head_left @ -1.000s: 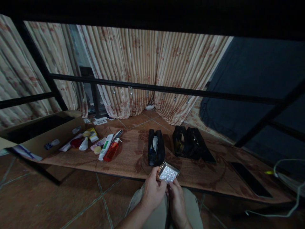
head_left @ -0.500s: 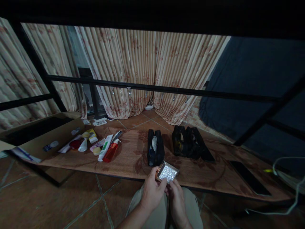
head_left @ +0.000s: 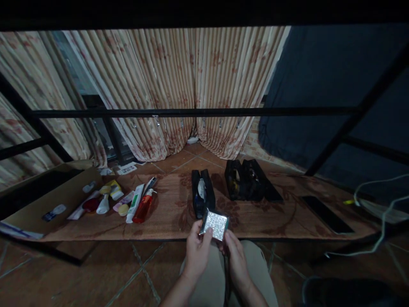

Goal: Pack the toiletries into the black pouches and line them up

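A square, flat case with a silver glitter top is held over my lap, by the table's front edge. My left hand grips its left side, thumb lying on the glittery face. At its lower right corner my right hand has its fingers closed against the edge. Just behind the case stands a narrow black pouch, open at the top with something whitish inside. To its right sits a wider open black bag with small items in it, too dark to make out.
On the left are a cardboard box, a red pump bottle, a white and green tube and several small toiletries. A dark phone-like slab and a white cable lie right. A black metal bar crosses behind the table.
The case has turned in my hands, its glitter face now more squarely toward me. My left thumb has moved onto that face. The view has shifted a little.
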A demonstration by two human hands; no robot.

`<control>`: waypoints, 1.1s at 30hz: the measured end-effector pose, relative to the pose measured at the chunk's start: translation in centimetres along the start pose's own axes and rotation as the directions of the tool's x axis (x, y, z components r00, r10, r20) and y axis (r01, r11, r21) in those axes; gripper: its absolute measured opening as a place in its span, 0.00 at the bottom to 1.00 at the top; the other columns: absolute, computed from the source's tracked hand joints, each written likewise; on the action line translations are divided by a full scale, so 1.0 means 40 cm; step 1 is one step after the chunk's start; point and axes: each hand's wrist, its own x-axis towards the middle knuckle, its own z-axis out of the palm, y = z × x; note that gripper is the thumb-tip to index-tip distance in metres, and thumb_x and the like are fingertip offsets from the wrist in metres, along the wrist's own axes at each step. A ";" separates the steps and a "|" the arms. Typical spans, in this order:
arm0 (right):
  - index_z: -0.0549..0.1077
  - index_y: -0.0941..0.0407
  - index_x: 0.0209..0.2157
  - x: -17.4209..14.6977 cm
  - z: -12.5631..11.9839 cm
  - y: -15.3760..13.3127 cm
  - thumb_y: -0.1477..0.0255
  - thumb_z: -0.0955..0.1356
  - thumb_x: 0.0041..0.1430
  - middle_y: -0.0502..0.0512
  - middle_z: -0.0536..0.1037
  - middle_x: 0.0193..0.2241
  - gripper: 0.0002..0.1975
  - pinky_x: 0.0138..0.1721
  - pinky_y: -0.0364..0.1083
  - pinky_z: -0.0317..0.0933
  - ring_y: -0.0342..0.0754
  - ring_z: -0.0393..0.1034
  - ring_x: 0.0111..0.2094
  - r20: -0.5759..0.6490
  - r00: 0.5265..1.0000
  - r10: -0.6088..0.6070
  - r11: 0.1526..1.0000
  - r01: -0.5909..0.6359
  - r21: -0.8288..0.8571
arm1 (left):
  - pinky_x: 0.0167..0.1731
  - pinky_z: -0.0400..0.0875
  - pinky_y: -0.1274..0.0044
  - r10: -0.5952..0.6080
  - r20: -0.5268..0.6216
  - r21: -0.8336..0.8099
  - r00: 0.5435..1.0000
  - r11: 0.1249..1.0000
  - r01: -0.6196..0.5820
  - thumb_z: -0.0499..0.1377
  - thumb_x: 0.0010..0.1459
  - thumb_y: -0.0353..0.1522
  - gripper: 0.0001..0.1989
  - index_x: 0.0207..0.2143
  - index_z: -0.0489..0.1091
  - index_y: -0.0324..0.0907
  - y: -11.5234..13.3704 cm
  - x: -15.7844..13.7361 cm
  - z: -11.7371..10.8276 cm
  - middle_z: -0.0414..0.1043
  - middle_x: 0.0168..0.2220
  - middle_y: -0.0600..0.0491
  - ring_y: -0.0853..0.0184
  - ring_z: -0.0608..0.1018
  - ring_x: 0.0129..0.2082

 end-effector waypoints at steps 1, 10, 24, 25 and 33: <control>0.75 0.57 0.34 0.001 0.000 -0.001 0.54 0.66 0.57 0.48 0.68 0.21 0.19 0.26 0.41 0.51 0.42 0.57 0.24 0.003 1.000 -0.002 1.000 0.002 0.002 | 0.25 0.66 0.82 -0.022 -0.038 0.010 0.999 1.000 0.022 0.60 0.53 0.41 0.16 0.40 0.67 0.38 0.005 0.006 -0.008 0.72 0.29 0.54 0.74 0.71 0.23; 0.75 0.57 0.40 0.018 0.007 0.019 0.53 0.66 0.56 0.51 0.75 0.26 0.22 0.23 0.41 0.51 0.41 0.59 0.23 -0.025 1.000 0.012 0.998 -0.011 0.062 | 0.20 0.62 0.80 0.116 -0.261 0.348 0.958 0.937 -0.019 0.59 0.49 0.41 0.16 0.36 0.69 0.38 0.146 0.181 -0.100 0.68 0.20 0.57 0.70 0.70 0.18; 0.76 0.57 0.39 0.029 0.016 0.029 0.54 0.66 0.56 0.52 0.74 0.25 0.22 0.21 0.39 0.49 0.40 0.58 0.22 -0.012 0.997 0.071 0.989 -0.069 0.134 | 0.40 0.68 0.72 0.145 0.196 0.977 0.970 0.055 -0.206 0.54 0.53 0.36 0.15 0.37 0.74 0.36 0.222 0.408 0.029 0.78 0.36 0.39 0.53 0.78 0.42; 0.76 0.57 0.39 0.030 0.017 0.030 0.54 0.66 0.56 0.51 0.74 0.25 0.21 0.21 0.39 0.50 0.40 0.58 0.22 -0.015 0.997 0.075 0.987 -0.072 0.140 | 0.40 0.68 0.72 0.126 0.210 0.976 0.970 0.037 -0.216 0.55 0.52 0.35 0.15 0.38 0.74 0.37 0.217 0.414 0.037 0.78 0.37 0.40 0.54 0.78 0.42; 0.76 0.58 0.38 0.036 0.024 0.023 0.55 0.66 0.56 0.51 0.74 0.23 0.20 0.21 0.39 0.50 0.39 0.59 0.21 -0.022 0.995 0.095 0.981 -0.090 0.174 | 0.29 0.67 0.78 -0.198 0.355 0.924 0.913 0.224 -0.311 0.56 0.51 0.33 0.11 0.19 0.73 0.42 0.176 0.492 0.058 0.73 0.21 0.51 0.64 0.77 0.26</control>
